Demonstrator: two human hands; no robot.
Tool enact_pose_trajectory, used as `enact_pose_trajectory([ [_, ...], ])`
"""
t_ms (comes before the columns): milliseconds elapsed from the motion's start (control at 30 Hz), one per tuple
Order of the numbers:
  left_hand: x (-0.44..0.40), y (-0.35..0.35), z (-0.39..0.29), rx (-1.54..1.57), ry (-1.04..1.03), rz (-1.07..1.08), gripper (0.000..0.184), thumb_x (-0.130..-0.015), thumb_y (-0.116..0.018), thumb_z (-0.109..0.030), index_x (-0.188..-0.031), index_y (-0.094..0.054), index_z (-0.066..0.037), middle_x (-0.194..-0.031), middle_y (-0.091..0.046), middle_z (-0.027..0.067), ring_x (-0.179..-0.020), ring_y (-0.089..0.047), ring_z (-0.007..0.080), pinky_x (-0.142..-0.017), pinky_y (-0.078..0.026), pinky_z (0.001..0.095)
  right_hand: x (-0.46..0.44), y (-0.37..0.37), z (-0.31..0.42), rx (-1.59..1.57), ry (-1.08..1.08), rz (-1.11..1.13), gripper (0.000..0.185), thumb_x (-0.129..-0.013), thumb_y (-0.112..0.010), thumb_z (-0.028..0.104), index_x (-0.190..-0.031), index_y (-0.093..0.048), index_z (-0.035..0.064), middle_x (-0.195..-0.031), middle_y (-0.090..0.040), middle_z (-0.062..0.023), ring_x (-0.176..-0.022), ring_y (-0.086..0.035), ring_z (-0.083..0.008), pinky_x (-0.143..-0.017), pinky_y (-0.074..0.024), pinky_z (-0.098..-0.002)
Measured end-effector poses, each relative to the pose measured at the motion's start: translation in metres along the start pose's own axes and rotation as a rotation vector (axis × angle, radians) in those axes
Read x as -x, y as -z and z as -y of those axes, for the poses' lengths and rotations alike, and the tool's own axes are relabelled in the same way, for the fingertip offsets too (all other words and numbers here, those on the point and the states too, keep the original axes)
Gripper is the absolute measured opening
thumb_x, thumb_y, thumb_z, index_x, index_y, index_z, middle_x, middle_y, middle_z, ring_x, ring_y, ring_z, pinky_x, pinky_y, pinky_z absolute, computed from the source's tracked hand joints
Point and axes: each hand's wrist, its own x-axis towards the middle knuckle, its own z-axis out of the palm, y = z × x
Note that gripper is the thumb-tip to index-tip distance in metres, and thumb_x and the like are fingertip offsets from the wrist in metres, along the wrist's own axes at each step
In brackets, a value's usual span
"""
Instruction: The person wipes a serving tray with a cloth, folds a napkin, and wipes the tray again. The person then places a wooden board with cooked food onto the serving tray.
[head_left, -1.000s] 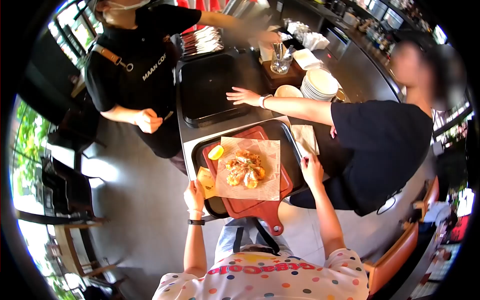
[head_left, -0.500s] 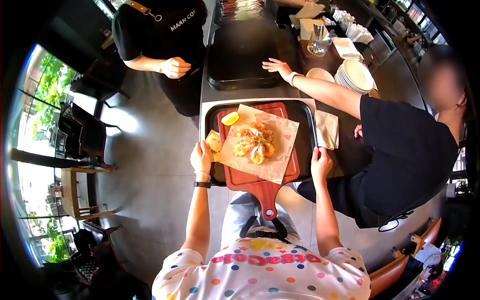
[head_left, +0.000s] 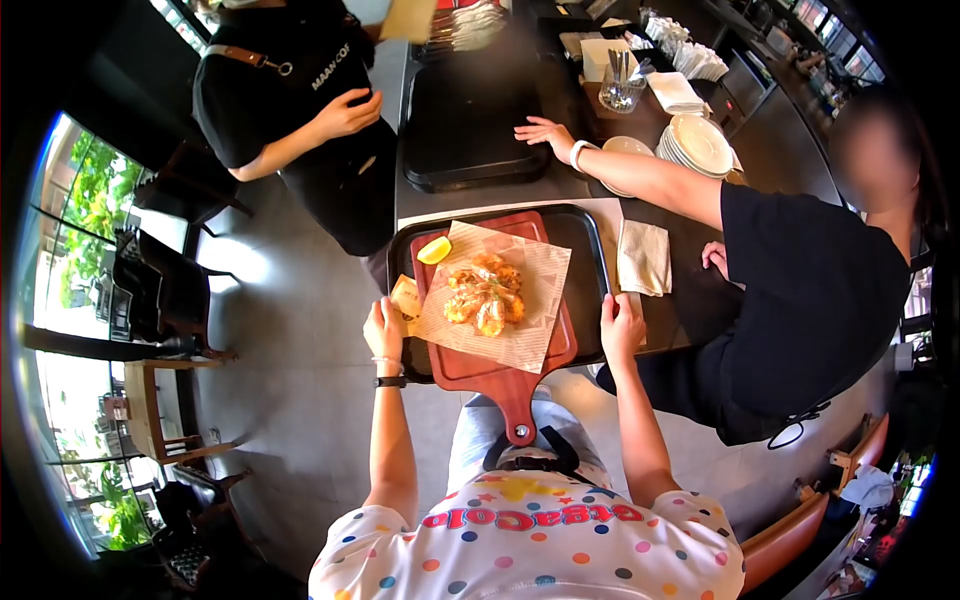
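Between my hands is a black serving tray [head_left: 594, 240], held by its left and right edges. My left hand [head_left: 384, 328] grips the left edge, beside a small yellow packet [head_left: 406, 298]. My right hand [head_left: 622, 328] is closed on the right edge, just below a folded beige napkin [head_left: 645, 258]. On the tray lies a reddish wooden paddle board [head_left: 470, 372], its handle jutting over the near edge towards me. Printed paper [head_left: 540, 300] covers the board, bearing a golden fried food [head_left: 484, 295] and a lemon wedge [head_left: 434, 250].
Stacked black trays [head_left: 470, 130] stand on the counter beyond. Plates [head_left: 697, 145], a glass of cutlery [head_left: 622, 92] and napkins [head_left: 676, 92] are at the right. One person in black [head_left: 330, 170] stands far left; another [head_left: 810, 300] at right reaches an arm over the counter.
The tray with the board and food has shifted slightly left in view, my hands moving with it. The person at far left has raised a forearm.
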Motion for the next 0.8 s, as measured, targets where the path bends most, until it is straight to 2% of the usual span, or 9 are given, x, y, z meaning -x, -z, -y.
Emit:
enact_pose_trajectory([
  [67,0.000,-0.001,0.005,0.001,-0.002,0.000,0.034,-0.094,-0.048,-0.029,-0.077,-0.055,0.000,-0.072,-0.059,0.0207,-0.065,-0.056,0.0375,-0.060,-0.044,0.0403,-0.001,-0.003,-0.001,0.001,0.001,0.000,0.025,-0.088,-0.057,0.027,-0.073,-0.052,0.0084,-0.059,-0.058,-0.0149,-0.054,-0.057,-0.0369,-0.049,-0.0426,-0.0470],
  [167,0.000,-0.003,0.012,0.042,-0.031,0.000,0.038,-0.095,-0.047,-0.033,-0.080,-0.054,0.001,-0.068,-0.055,0.0192,-0.056,-0.046,0.0270,-0.058,-0.043,0.0369,-0.002,-0.002,0.002,0.013,0.012,-0.018,0.023,-0.088,-0.056,0.027,-0.074,-0.052,0.0084,-0.059,-0.057,-0.0156,-0.054,-0.057,-0.0374,-0.049,-0.0423,-0.0473],
  [367,0.005,-0.001,0.006,0.149,0.027,0.044,0.033,-0.095,-0.049,-0.030,-0.082,-0.054,0.000,-0.071,-0.058,0.0188,-0.058,-0.049,0.0290,-0.060,-0.044,0.0357,-0.003,-0.003,0.001,0.008,0.032,0.008,0.023,-0.088,-0.056,0.027,-0.075,-0.053,0.0078,-0.060,-0.057,-0.0161,-0.055,-0.056,-0.0379,-0.050,-0.0426,-0.0477],
  [500,0.010,0.000,0.010,0.168,0.040,0.044,0.035,-0.095,-0.048,-0.032,-0.084,-0.055,0.000,-0.072,-0.059,0.0195,-0.061,-0.056,0.0310,-0.060,-0.045,0.0373,-0.004,-0.002,-0.001,-0.008,0.029,0.027,0.025,-0.088,-0.056,0.028,-0.074,-0.053,0.0071,-0.060,-0.058,-0.0162,-0.056,-0.056,-0.0385,-0.051,-0.0425,-0.0480],
  [633,0.009,-0.003,0.022,0.015,0.028,0.041,0.034,-0.093,-0.050,-0.033,-0.079,-0.055,-0.003,-0.068,-0.060,0.0178,-0.061,-0.059,0.0343,-0.058,-0.045,0.0397,-0.006,-0.005,-0.002,-0.005,0.012,0.035,0.028,-0.087,-0.059,0.027,-0.071,-0.051,0.0048,-0.060,-0.057,-0.0154,-0.057,-0.057,-0.0374,-0.053,-0.0414,-0.0469],
  [800,0.018,0.002,0.009,0.009,0.039,0.028,0.030,-0.091,-0.055,-0.029,-0.078,-0.055,-0.002,-0.064,-0.059,0.0171,-0.056,-0.057,0.0310,-0.056,-0.045,0.0386,-0.011,-0.007,-0.002,-0.011,0.004,0.070,0.029,-0.085,-0.061,0.028,-0.070,-0.050,0.0063,-0.058,-0.056,-0.0155,-0.054,-0.056,-0.0385,-0.051,-0.0413,-0.0480],
])
